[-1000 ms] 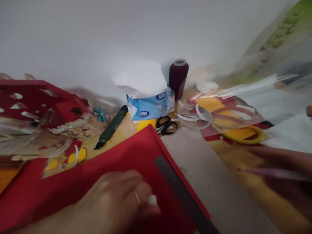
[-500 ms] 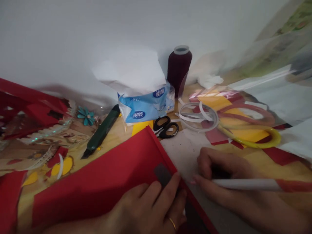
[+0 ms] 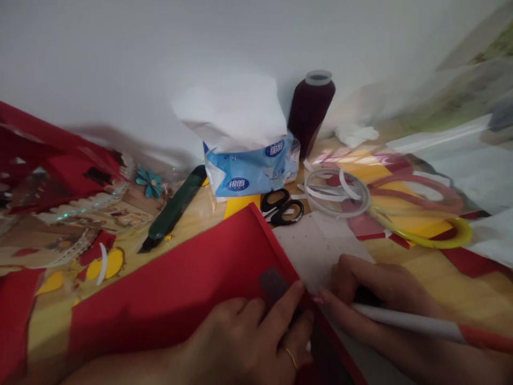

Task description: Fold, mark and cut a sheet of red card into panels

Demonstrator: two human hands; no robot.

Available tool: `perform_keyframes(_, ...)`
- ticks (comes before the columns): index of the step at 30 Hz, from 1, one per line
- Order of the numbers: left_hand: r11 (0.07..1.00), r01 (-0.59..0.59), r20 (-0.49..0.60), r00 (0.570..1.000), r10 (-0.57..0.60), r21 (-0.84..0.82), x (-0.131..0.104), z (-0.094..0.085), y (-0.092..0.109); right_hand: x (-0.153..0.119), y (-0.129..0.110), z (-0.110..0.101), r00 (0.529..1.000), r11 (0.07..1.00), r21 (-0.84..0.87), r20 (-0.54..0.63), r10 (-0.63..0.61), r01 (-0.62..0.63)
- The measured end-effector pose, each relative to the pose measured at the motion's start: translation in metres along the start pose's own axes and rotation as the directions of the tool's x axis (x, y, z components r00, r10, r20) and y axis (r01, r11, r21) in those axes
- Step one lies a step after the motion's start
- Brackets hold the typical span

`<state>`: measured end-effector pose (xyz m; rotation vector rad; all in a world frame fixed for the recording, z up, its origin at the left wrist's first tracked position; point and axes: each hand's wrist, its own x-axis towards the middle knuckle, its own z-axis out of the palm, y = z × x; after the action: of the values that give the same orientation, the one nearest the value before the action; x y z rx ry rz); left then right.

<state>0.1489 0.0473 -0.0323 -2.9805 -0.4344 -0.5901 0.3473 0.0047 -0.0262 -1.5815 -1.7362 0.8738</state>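
A large sheet of red paper (image 3: 192, 262) with a raised or folded right edge lies at the front. My left hand (image 3: 260, 331), a ring on one finger, presses down on it near that edge. Under its fingers is a dark flat strip (image 3: 273, 283), partly hidden. At the right, my right hand (image 3: 380, 305) is closed round a slim white and red tool (image 3: 412, 322), like a pen or craft knife. Its tip is hidden by the fingers, which are beside the red edge, over a greyish board (image 3: 312, 240).
Black-handled scissors (image 3: 282, 207) lie behind the red paper, beside a blue tissue pack (image 3: 252, 168) and a dark thread cone (image 3: 312, 109). Tape rolls (image 3: 436, 235) and paper scraps are at the right. A green cutter (image 3: 174, 211) and decorated red pieces (image 3: 52, 166) are at the left.
The view has shifted, so most objects appear farther right. My right hand appears slightly lower, and the tool slants more. My left hand still presses on the red paper.
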Motion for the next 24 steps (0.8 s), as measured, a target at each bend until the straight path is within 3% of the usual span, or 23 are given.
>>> perform_keyframes(5, 0.998, 0.061, -0.093, 0.994, -0.064, -0.028, -0.003, 0.008, 0.003, -0.003, 0.002, 0.0, 1.0, 0.999, -0.018, 0.016, -0.026, 0.027)
perform_keyframes(10, 0.999, 0.006, -0.001, 1.0, -0.006, -0.038, 0.0, 0.002, 0.0, 0.001, -0.001, 0.0, 0.999, 1.0, -0.013, -0.033, -0.018, 0.017)
perform_keyframes(14, 0.999, 0.021, -0.027, 0.999, -0.022, -0.04, 0.002, -0.002, -0.002, 0.0, 0.001, 0.001, 1.0, 1.0, -0.007, 0.012, -0.002, 0.002)
perform_keyframes(17, 0.998, 0.007, 0.014, 1.0, -0.006, -0.054, 0.001, -0.002, -0.001, -0.001, 0.001, 0.001, 0.999, 1.0, 0.0, 0.029, 0.023, -0.023)
perform_keyframes(20, 0.996, 0.034, -0.004, 0.999, -0.034, -0.077, -0.002, 0.002, 0.001, 0.003, -0.003, -0.002, 0.996, 0.994, 0.073, -0.033, 0.081, -0.078)
perform_keyframes(24, 0.99, 0.05, -0.037, 0.998, -0.056, -0.135, -0.005, 0.006, 0.002, 0.007, -0.006, -0.011, 0.964, 0.976, 0.21, -0.242, 0.109, -0.057)
